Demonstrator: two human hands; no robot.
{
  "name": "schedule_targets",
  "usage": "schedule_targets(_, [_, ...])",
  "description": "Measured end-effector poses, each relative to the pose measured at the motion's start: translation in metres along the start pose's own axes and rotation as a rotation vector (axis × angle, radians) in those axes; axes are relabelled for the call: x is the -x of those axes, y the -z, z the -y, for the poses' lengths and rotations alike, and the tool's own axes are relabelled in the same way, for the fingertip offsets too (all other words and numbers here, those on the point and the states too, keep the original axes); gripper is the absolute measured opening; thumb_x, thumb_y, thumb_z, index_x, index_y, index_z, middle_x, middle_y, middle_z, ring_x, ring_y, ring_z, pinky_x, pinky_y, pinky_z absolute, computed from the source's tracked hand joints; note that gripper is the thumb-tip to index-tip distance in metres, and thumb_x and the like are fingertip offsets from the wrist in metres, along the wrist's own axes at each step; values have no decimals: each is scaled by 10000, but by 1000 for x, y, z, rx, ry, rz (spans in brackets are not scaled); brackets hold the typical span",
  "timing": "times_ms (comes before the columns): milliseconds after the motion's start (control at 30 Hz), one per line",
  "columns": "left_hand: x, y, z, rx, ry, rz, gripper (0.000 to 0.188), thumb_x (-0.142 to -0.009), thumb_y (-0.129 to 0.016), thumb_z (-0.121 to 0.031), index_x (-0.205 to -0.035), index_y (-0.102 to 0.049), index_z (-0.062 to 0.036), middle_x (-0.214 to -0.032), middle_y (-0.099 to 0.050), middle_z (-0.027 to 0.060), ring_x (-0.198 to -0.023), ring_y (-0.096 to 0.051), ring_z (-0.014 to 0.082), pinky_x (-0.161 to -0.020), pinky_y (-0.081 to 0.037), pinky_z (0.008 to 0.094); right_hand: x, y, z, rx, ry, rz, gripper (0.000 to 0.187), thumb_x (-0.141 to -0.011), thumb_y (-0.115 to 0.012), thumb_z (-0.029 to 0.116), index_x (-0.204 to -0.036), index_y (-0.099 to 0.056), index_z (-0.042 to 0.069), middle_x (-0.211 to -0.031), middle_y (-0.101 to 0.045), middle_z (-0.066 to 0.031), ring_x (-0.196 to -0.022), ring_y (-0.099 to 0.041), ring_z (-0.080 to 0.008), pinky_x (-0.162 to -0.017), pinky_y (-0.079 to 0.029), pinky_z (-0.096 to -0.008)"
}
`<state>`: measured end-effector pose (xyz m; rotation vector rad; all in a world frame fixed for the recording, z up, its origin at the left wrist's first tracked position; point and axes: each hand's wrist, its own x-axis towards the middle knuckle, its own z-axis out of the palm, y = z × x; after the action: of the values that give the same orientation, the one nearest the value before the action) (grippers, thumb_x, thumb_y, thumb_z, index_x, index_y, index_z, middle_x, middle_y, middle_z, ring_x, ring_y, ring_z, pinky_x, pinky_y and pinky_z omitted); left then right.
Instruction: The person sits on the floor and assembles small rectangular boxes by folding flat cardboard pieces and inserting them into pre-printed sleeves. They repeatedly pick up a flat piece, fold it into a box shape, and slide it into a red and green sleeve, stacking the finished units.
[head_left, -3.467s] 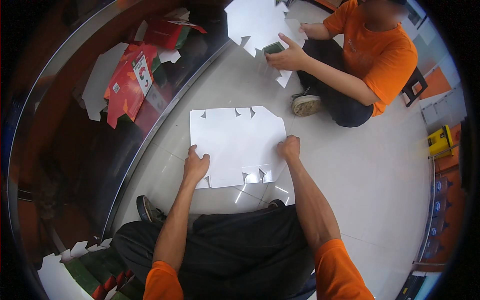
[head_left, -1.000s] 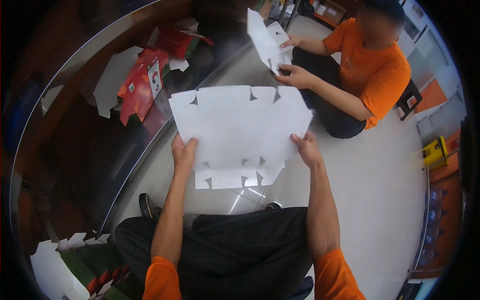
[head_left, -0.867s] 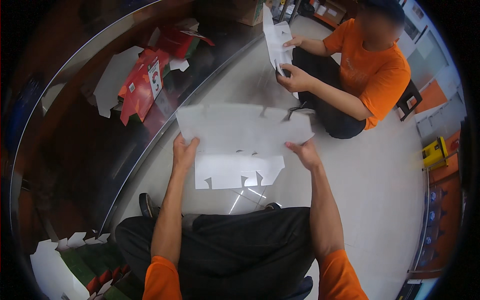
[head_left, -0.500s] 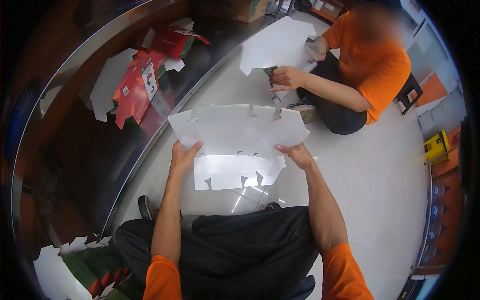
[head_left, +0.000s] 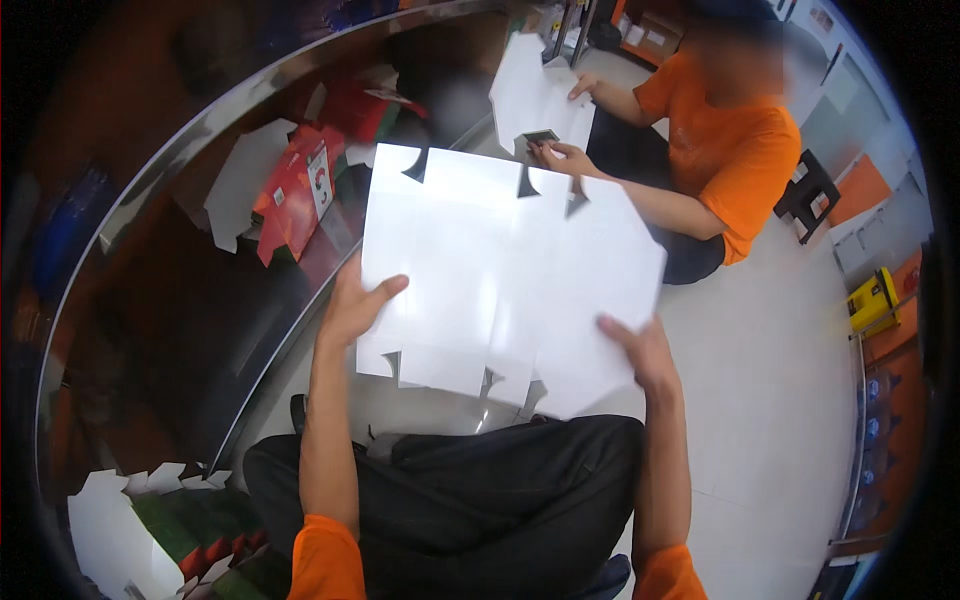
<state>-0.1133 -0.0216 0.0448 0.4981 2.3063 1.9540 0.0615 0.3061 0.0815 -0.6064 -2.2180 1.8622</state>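
A flat white cardboard box blank (head_left: 450, 260) with notched edges is held up above my lap, its plain white side toward me. My left hand (head_left: 362, 300) grips its left edge, thumb on the near face and fingers hidden behind. At the right edge my right hand (head_left: 643, 350) holds it the same way, thumb on the white face. The blank spreads nearly flat, with faint crease lines across it. Across from me, a person in an orange shirt (head_left: 735, 150) handles another white blank (head_left: 540, 95) with both hands.
On the dark shiny surface (head_left: 190, 330) at left lie red and green printed box blanks (head_left: 293, 195). More green and white blanks (head_left: 190, 525) are stacked at lower left. A black stool (head_left: 808, 195) and a yellow object (head_left: 874, 302) stand on the right over the pale tiled floor (head_left: 750, 430).
My hands have tilted the blank up to face me, so it looks larger and flatter. The other person's blank has turned and moved closer to their body.
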Motion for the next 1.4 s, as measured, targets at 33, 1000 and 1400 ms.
schedule_targets(33, [7, 9, -7, 38, 3, 41, 500, -763, -769, -82, -1202, -556, 28, -1095, -653, 118, -989, -615, 184, -877, -492, 323, 34, -5, 4, 35, 59, -57, 431, -785, -764, 149, -1103, -594, -87, -953, -676, -145, -798, -657, -201, -726, -545, -320])
schedule_targets(1000, [108, -229, -184, -1018, -627, 1509, 458, -736, -685, -64, -1186, -642, -139, -1157, -637, 115, -1065, -606, 307, -886, -503, 389, 312, 131, -94, 414, -207, -14, 149, -919, -560, 41, -989, -667, -36, -922, -683, -81, -889, -629, -164, -820, -497, -299])
schedule_targets(1400, [141, -282, -134, -928, -743, 1308, 355, -723, -686, -39, -1073, -649, -82, -1067, -652, 132, -1032, -614, 287, -987, -418, 436, 193, 102, 1, 513, -306, 395, 407, -878, -622, 178, -1225, -580, -31, -1021, -677, -155, -931, -631, -223, -850, -489, -347])
